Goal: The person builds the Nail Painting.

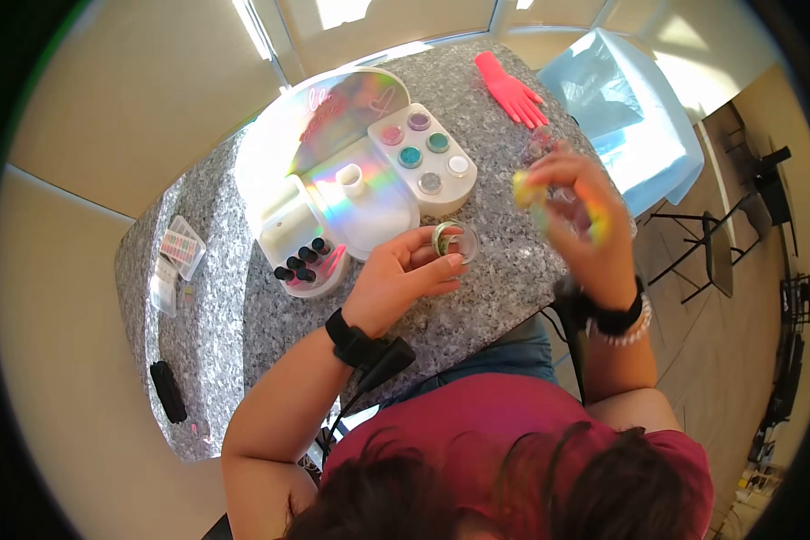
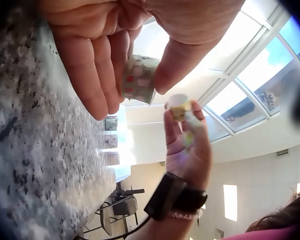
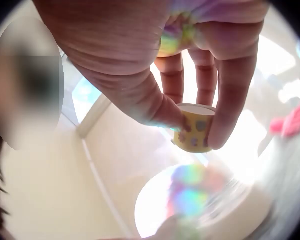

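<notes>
My left hand (image 1: 400, 279) holds a small clear round container (image 2: 140, 80) between thumb and fingers, low over the speckled tabletop. Pink and white patches show through its side in the left wrist view. Raised to the right, my right hand (image 1: 598, 220) pinches a small yellow roll (image 3: 192, 131) with dark patches between thumb and fingertip. Its upper end looks white. Ahead of the left hand stands a white display stand (image 1: 387, 220) with several glitter pots (image 1: 410, 157) on its right wing. Dark-capped nail polish bottles (image 1: 305, 274) fill its left wing.
A pink hand model (image 1: 508, 90) lies at the table's far right, with small clear containers (image 1: 542, 142) near it. Clear cases (image 1: 182, 247) and a black pouch (image 1: 166, 392) lie at left. A blue-covered table (image 1: 684, 153) and folding chairs (image 1: 715, 256) stand to the right.
</notes>
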`<action>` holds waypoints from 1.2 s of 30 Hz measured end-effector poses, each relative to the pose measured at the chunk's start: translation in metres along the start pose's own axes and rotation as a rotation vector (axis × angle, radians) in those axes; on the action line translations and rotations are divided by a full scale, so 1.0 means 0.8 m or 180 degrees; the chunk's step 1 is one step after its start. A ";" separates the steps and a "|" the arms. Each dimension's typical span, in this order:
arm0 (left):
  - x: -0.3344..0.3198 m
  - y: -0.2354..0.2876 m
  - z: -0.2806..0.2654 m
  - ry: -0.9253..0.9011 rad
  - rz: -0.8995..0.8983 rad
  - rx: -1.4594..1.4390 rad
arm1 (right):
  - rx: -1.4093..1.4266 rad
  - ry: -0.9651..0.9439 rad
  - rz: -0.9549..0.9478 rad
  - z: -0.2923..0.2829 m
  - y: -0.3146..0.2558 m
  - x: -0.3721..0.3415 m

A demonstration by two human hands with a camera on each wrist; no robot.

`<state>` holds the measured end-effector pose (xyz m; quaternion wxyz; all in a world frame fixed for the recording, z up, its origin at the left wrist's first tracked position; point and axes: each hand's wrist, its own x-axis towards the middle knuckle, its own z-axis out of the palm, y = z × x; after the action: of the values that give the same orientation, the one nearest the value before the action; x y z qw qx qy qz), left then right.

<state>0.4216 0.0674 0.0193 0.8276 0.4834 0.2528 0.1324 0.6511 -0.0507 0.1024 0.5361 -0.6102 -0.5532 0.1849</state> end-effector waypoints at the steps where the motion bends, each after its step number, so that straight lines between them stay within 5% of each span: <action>1: 0.001 -0.001 0.001 -0.0002 0.0025 -0.0063 | 0.0387 -0.0260 0.0278 0.017 -0.016 -0.015; 4: 0.002 -0.009 -0.009 -0.0097 0.0100 -0.0076 | 0.0842 -0.1140 0.0241 0.042 -0.021 -0.035; 14: 0.003 -0.013 -0.006 -0.0264 0.0120 0.0270 | 0.0494 -0.0834 0.0451 0.050 -0.019 -0.033; 22: 0.003 -0.005 -0.003 0.0141 -0.0167 -0.0001 | -0.1288 -0.0895 -0.0849 0.046 -0.011 -0.029; 32: 0.001 -0.011 0.001 0.0231 -0.0056 0.0209 | -0.1390 -0.1041 -0.0837 0.047 -0.016 -0.029; 36: 0.000 -0.014 -0.001 0.0017 0.0070 0.0430 | -0.1215 -0.0765 -0.0077 0.053 -0.016 -0.032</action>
<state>0.4212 0.0624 0.0090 0.7909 0.5405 0.2581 0.1254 0.6025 -0.0565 0.0888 0.3433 -0.6676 -0.6453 0.1417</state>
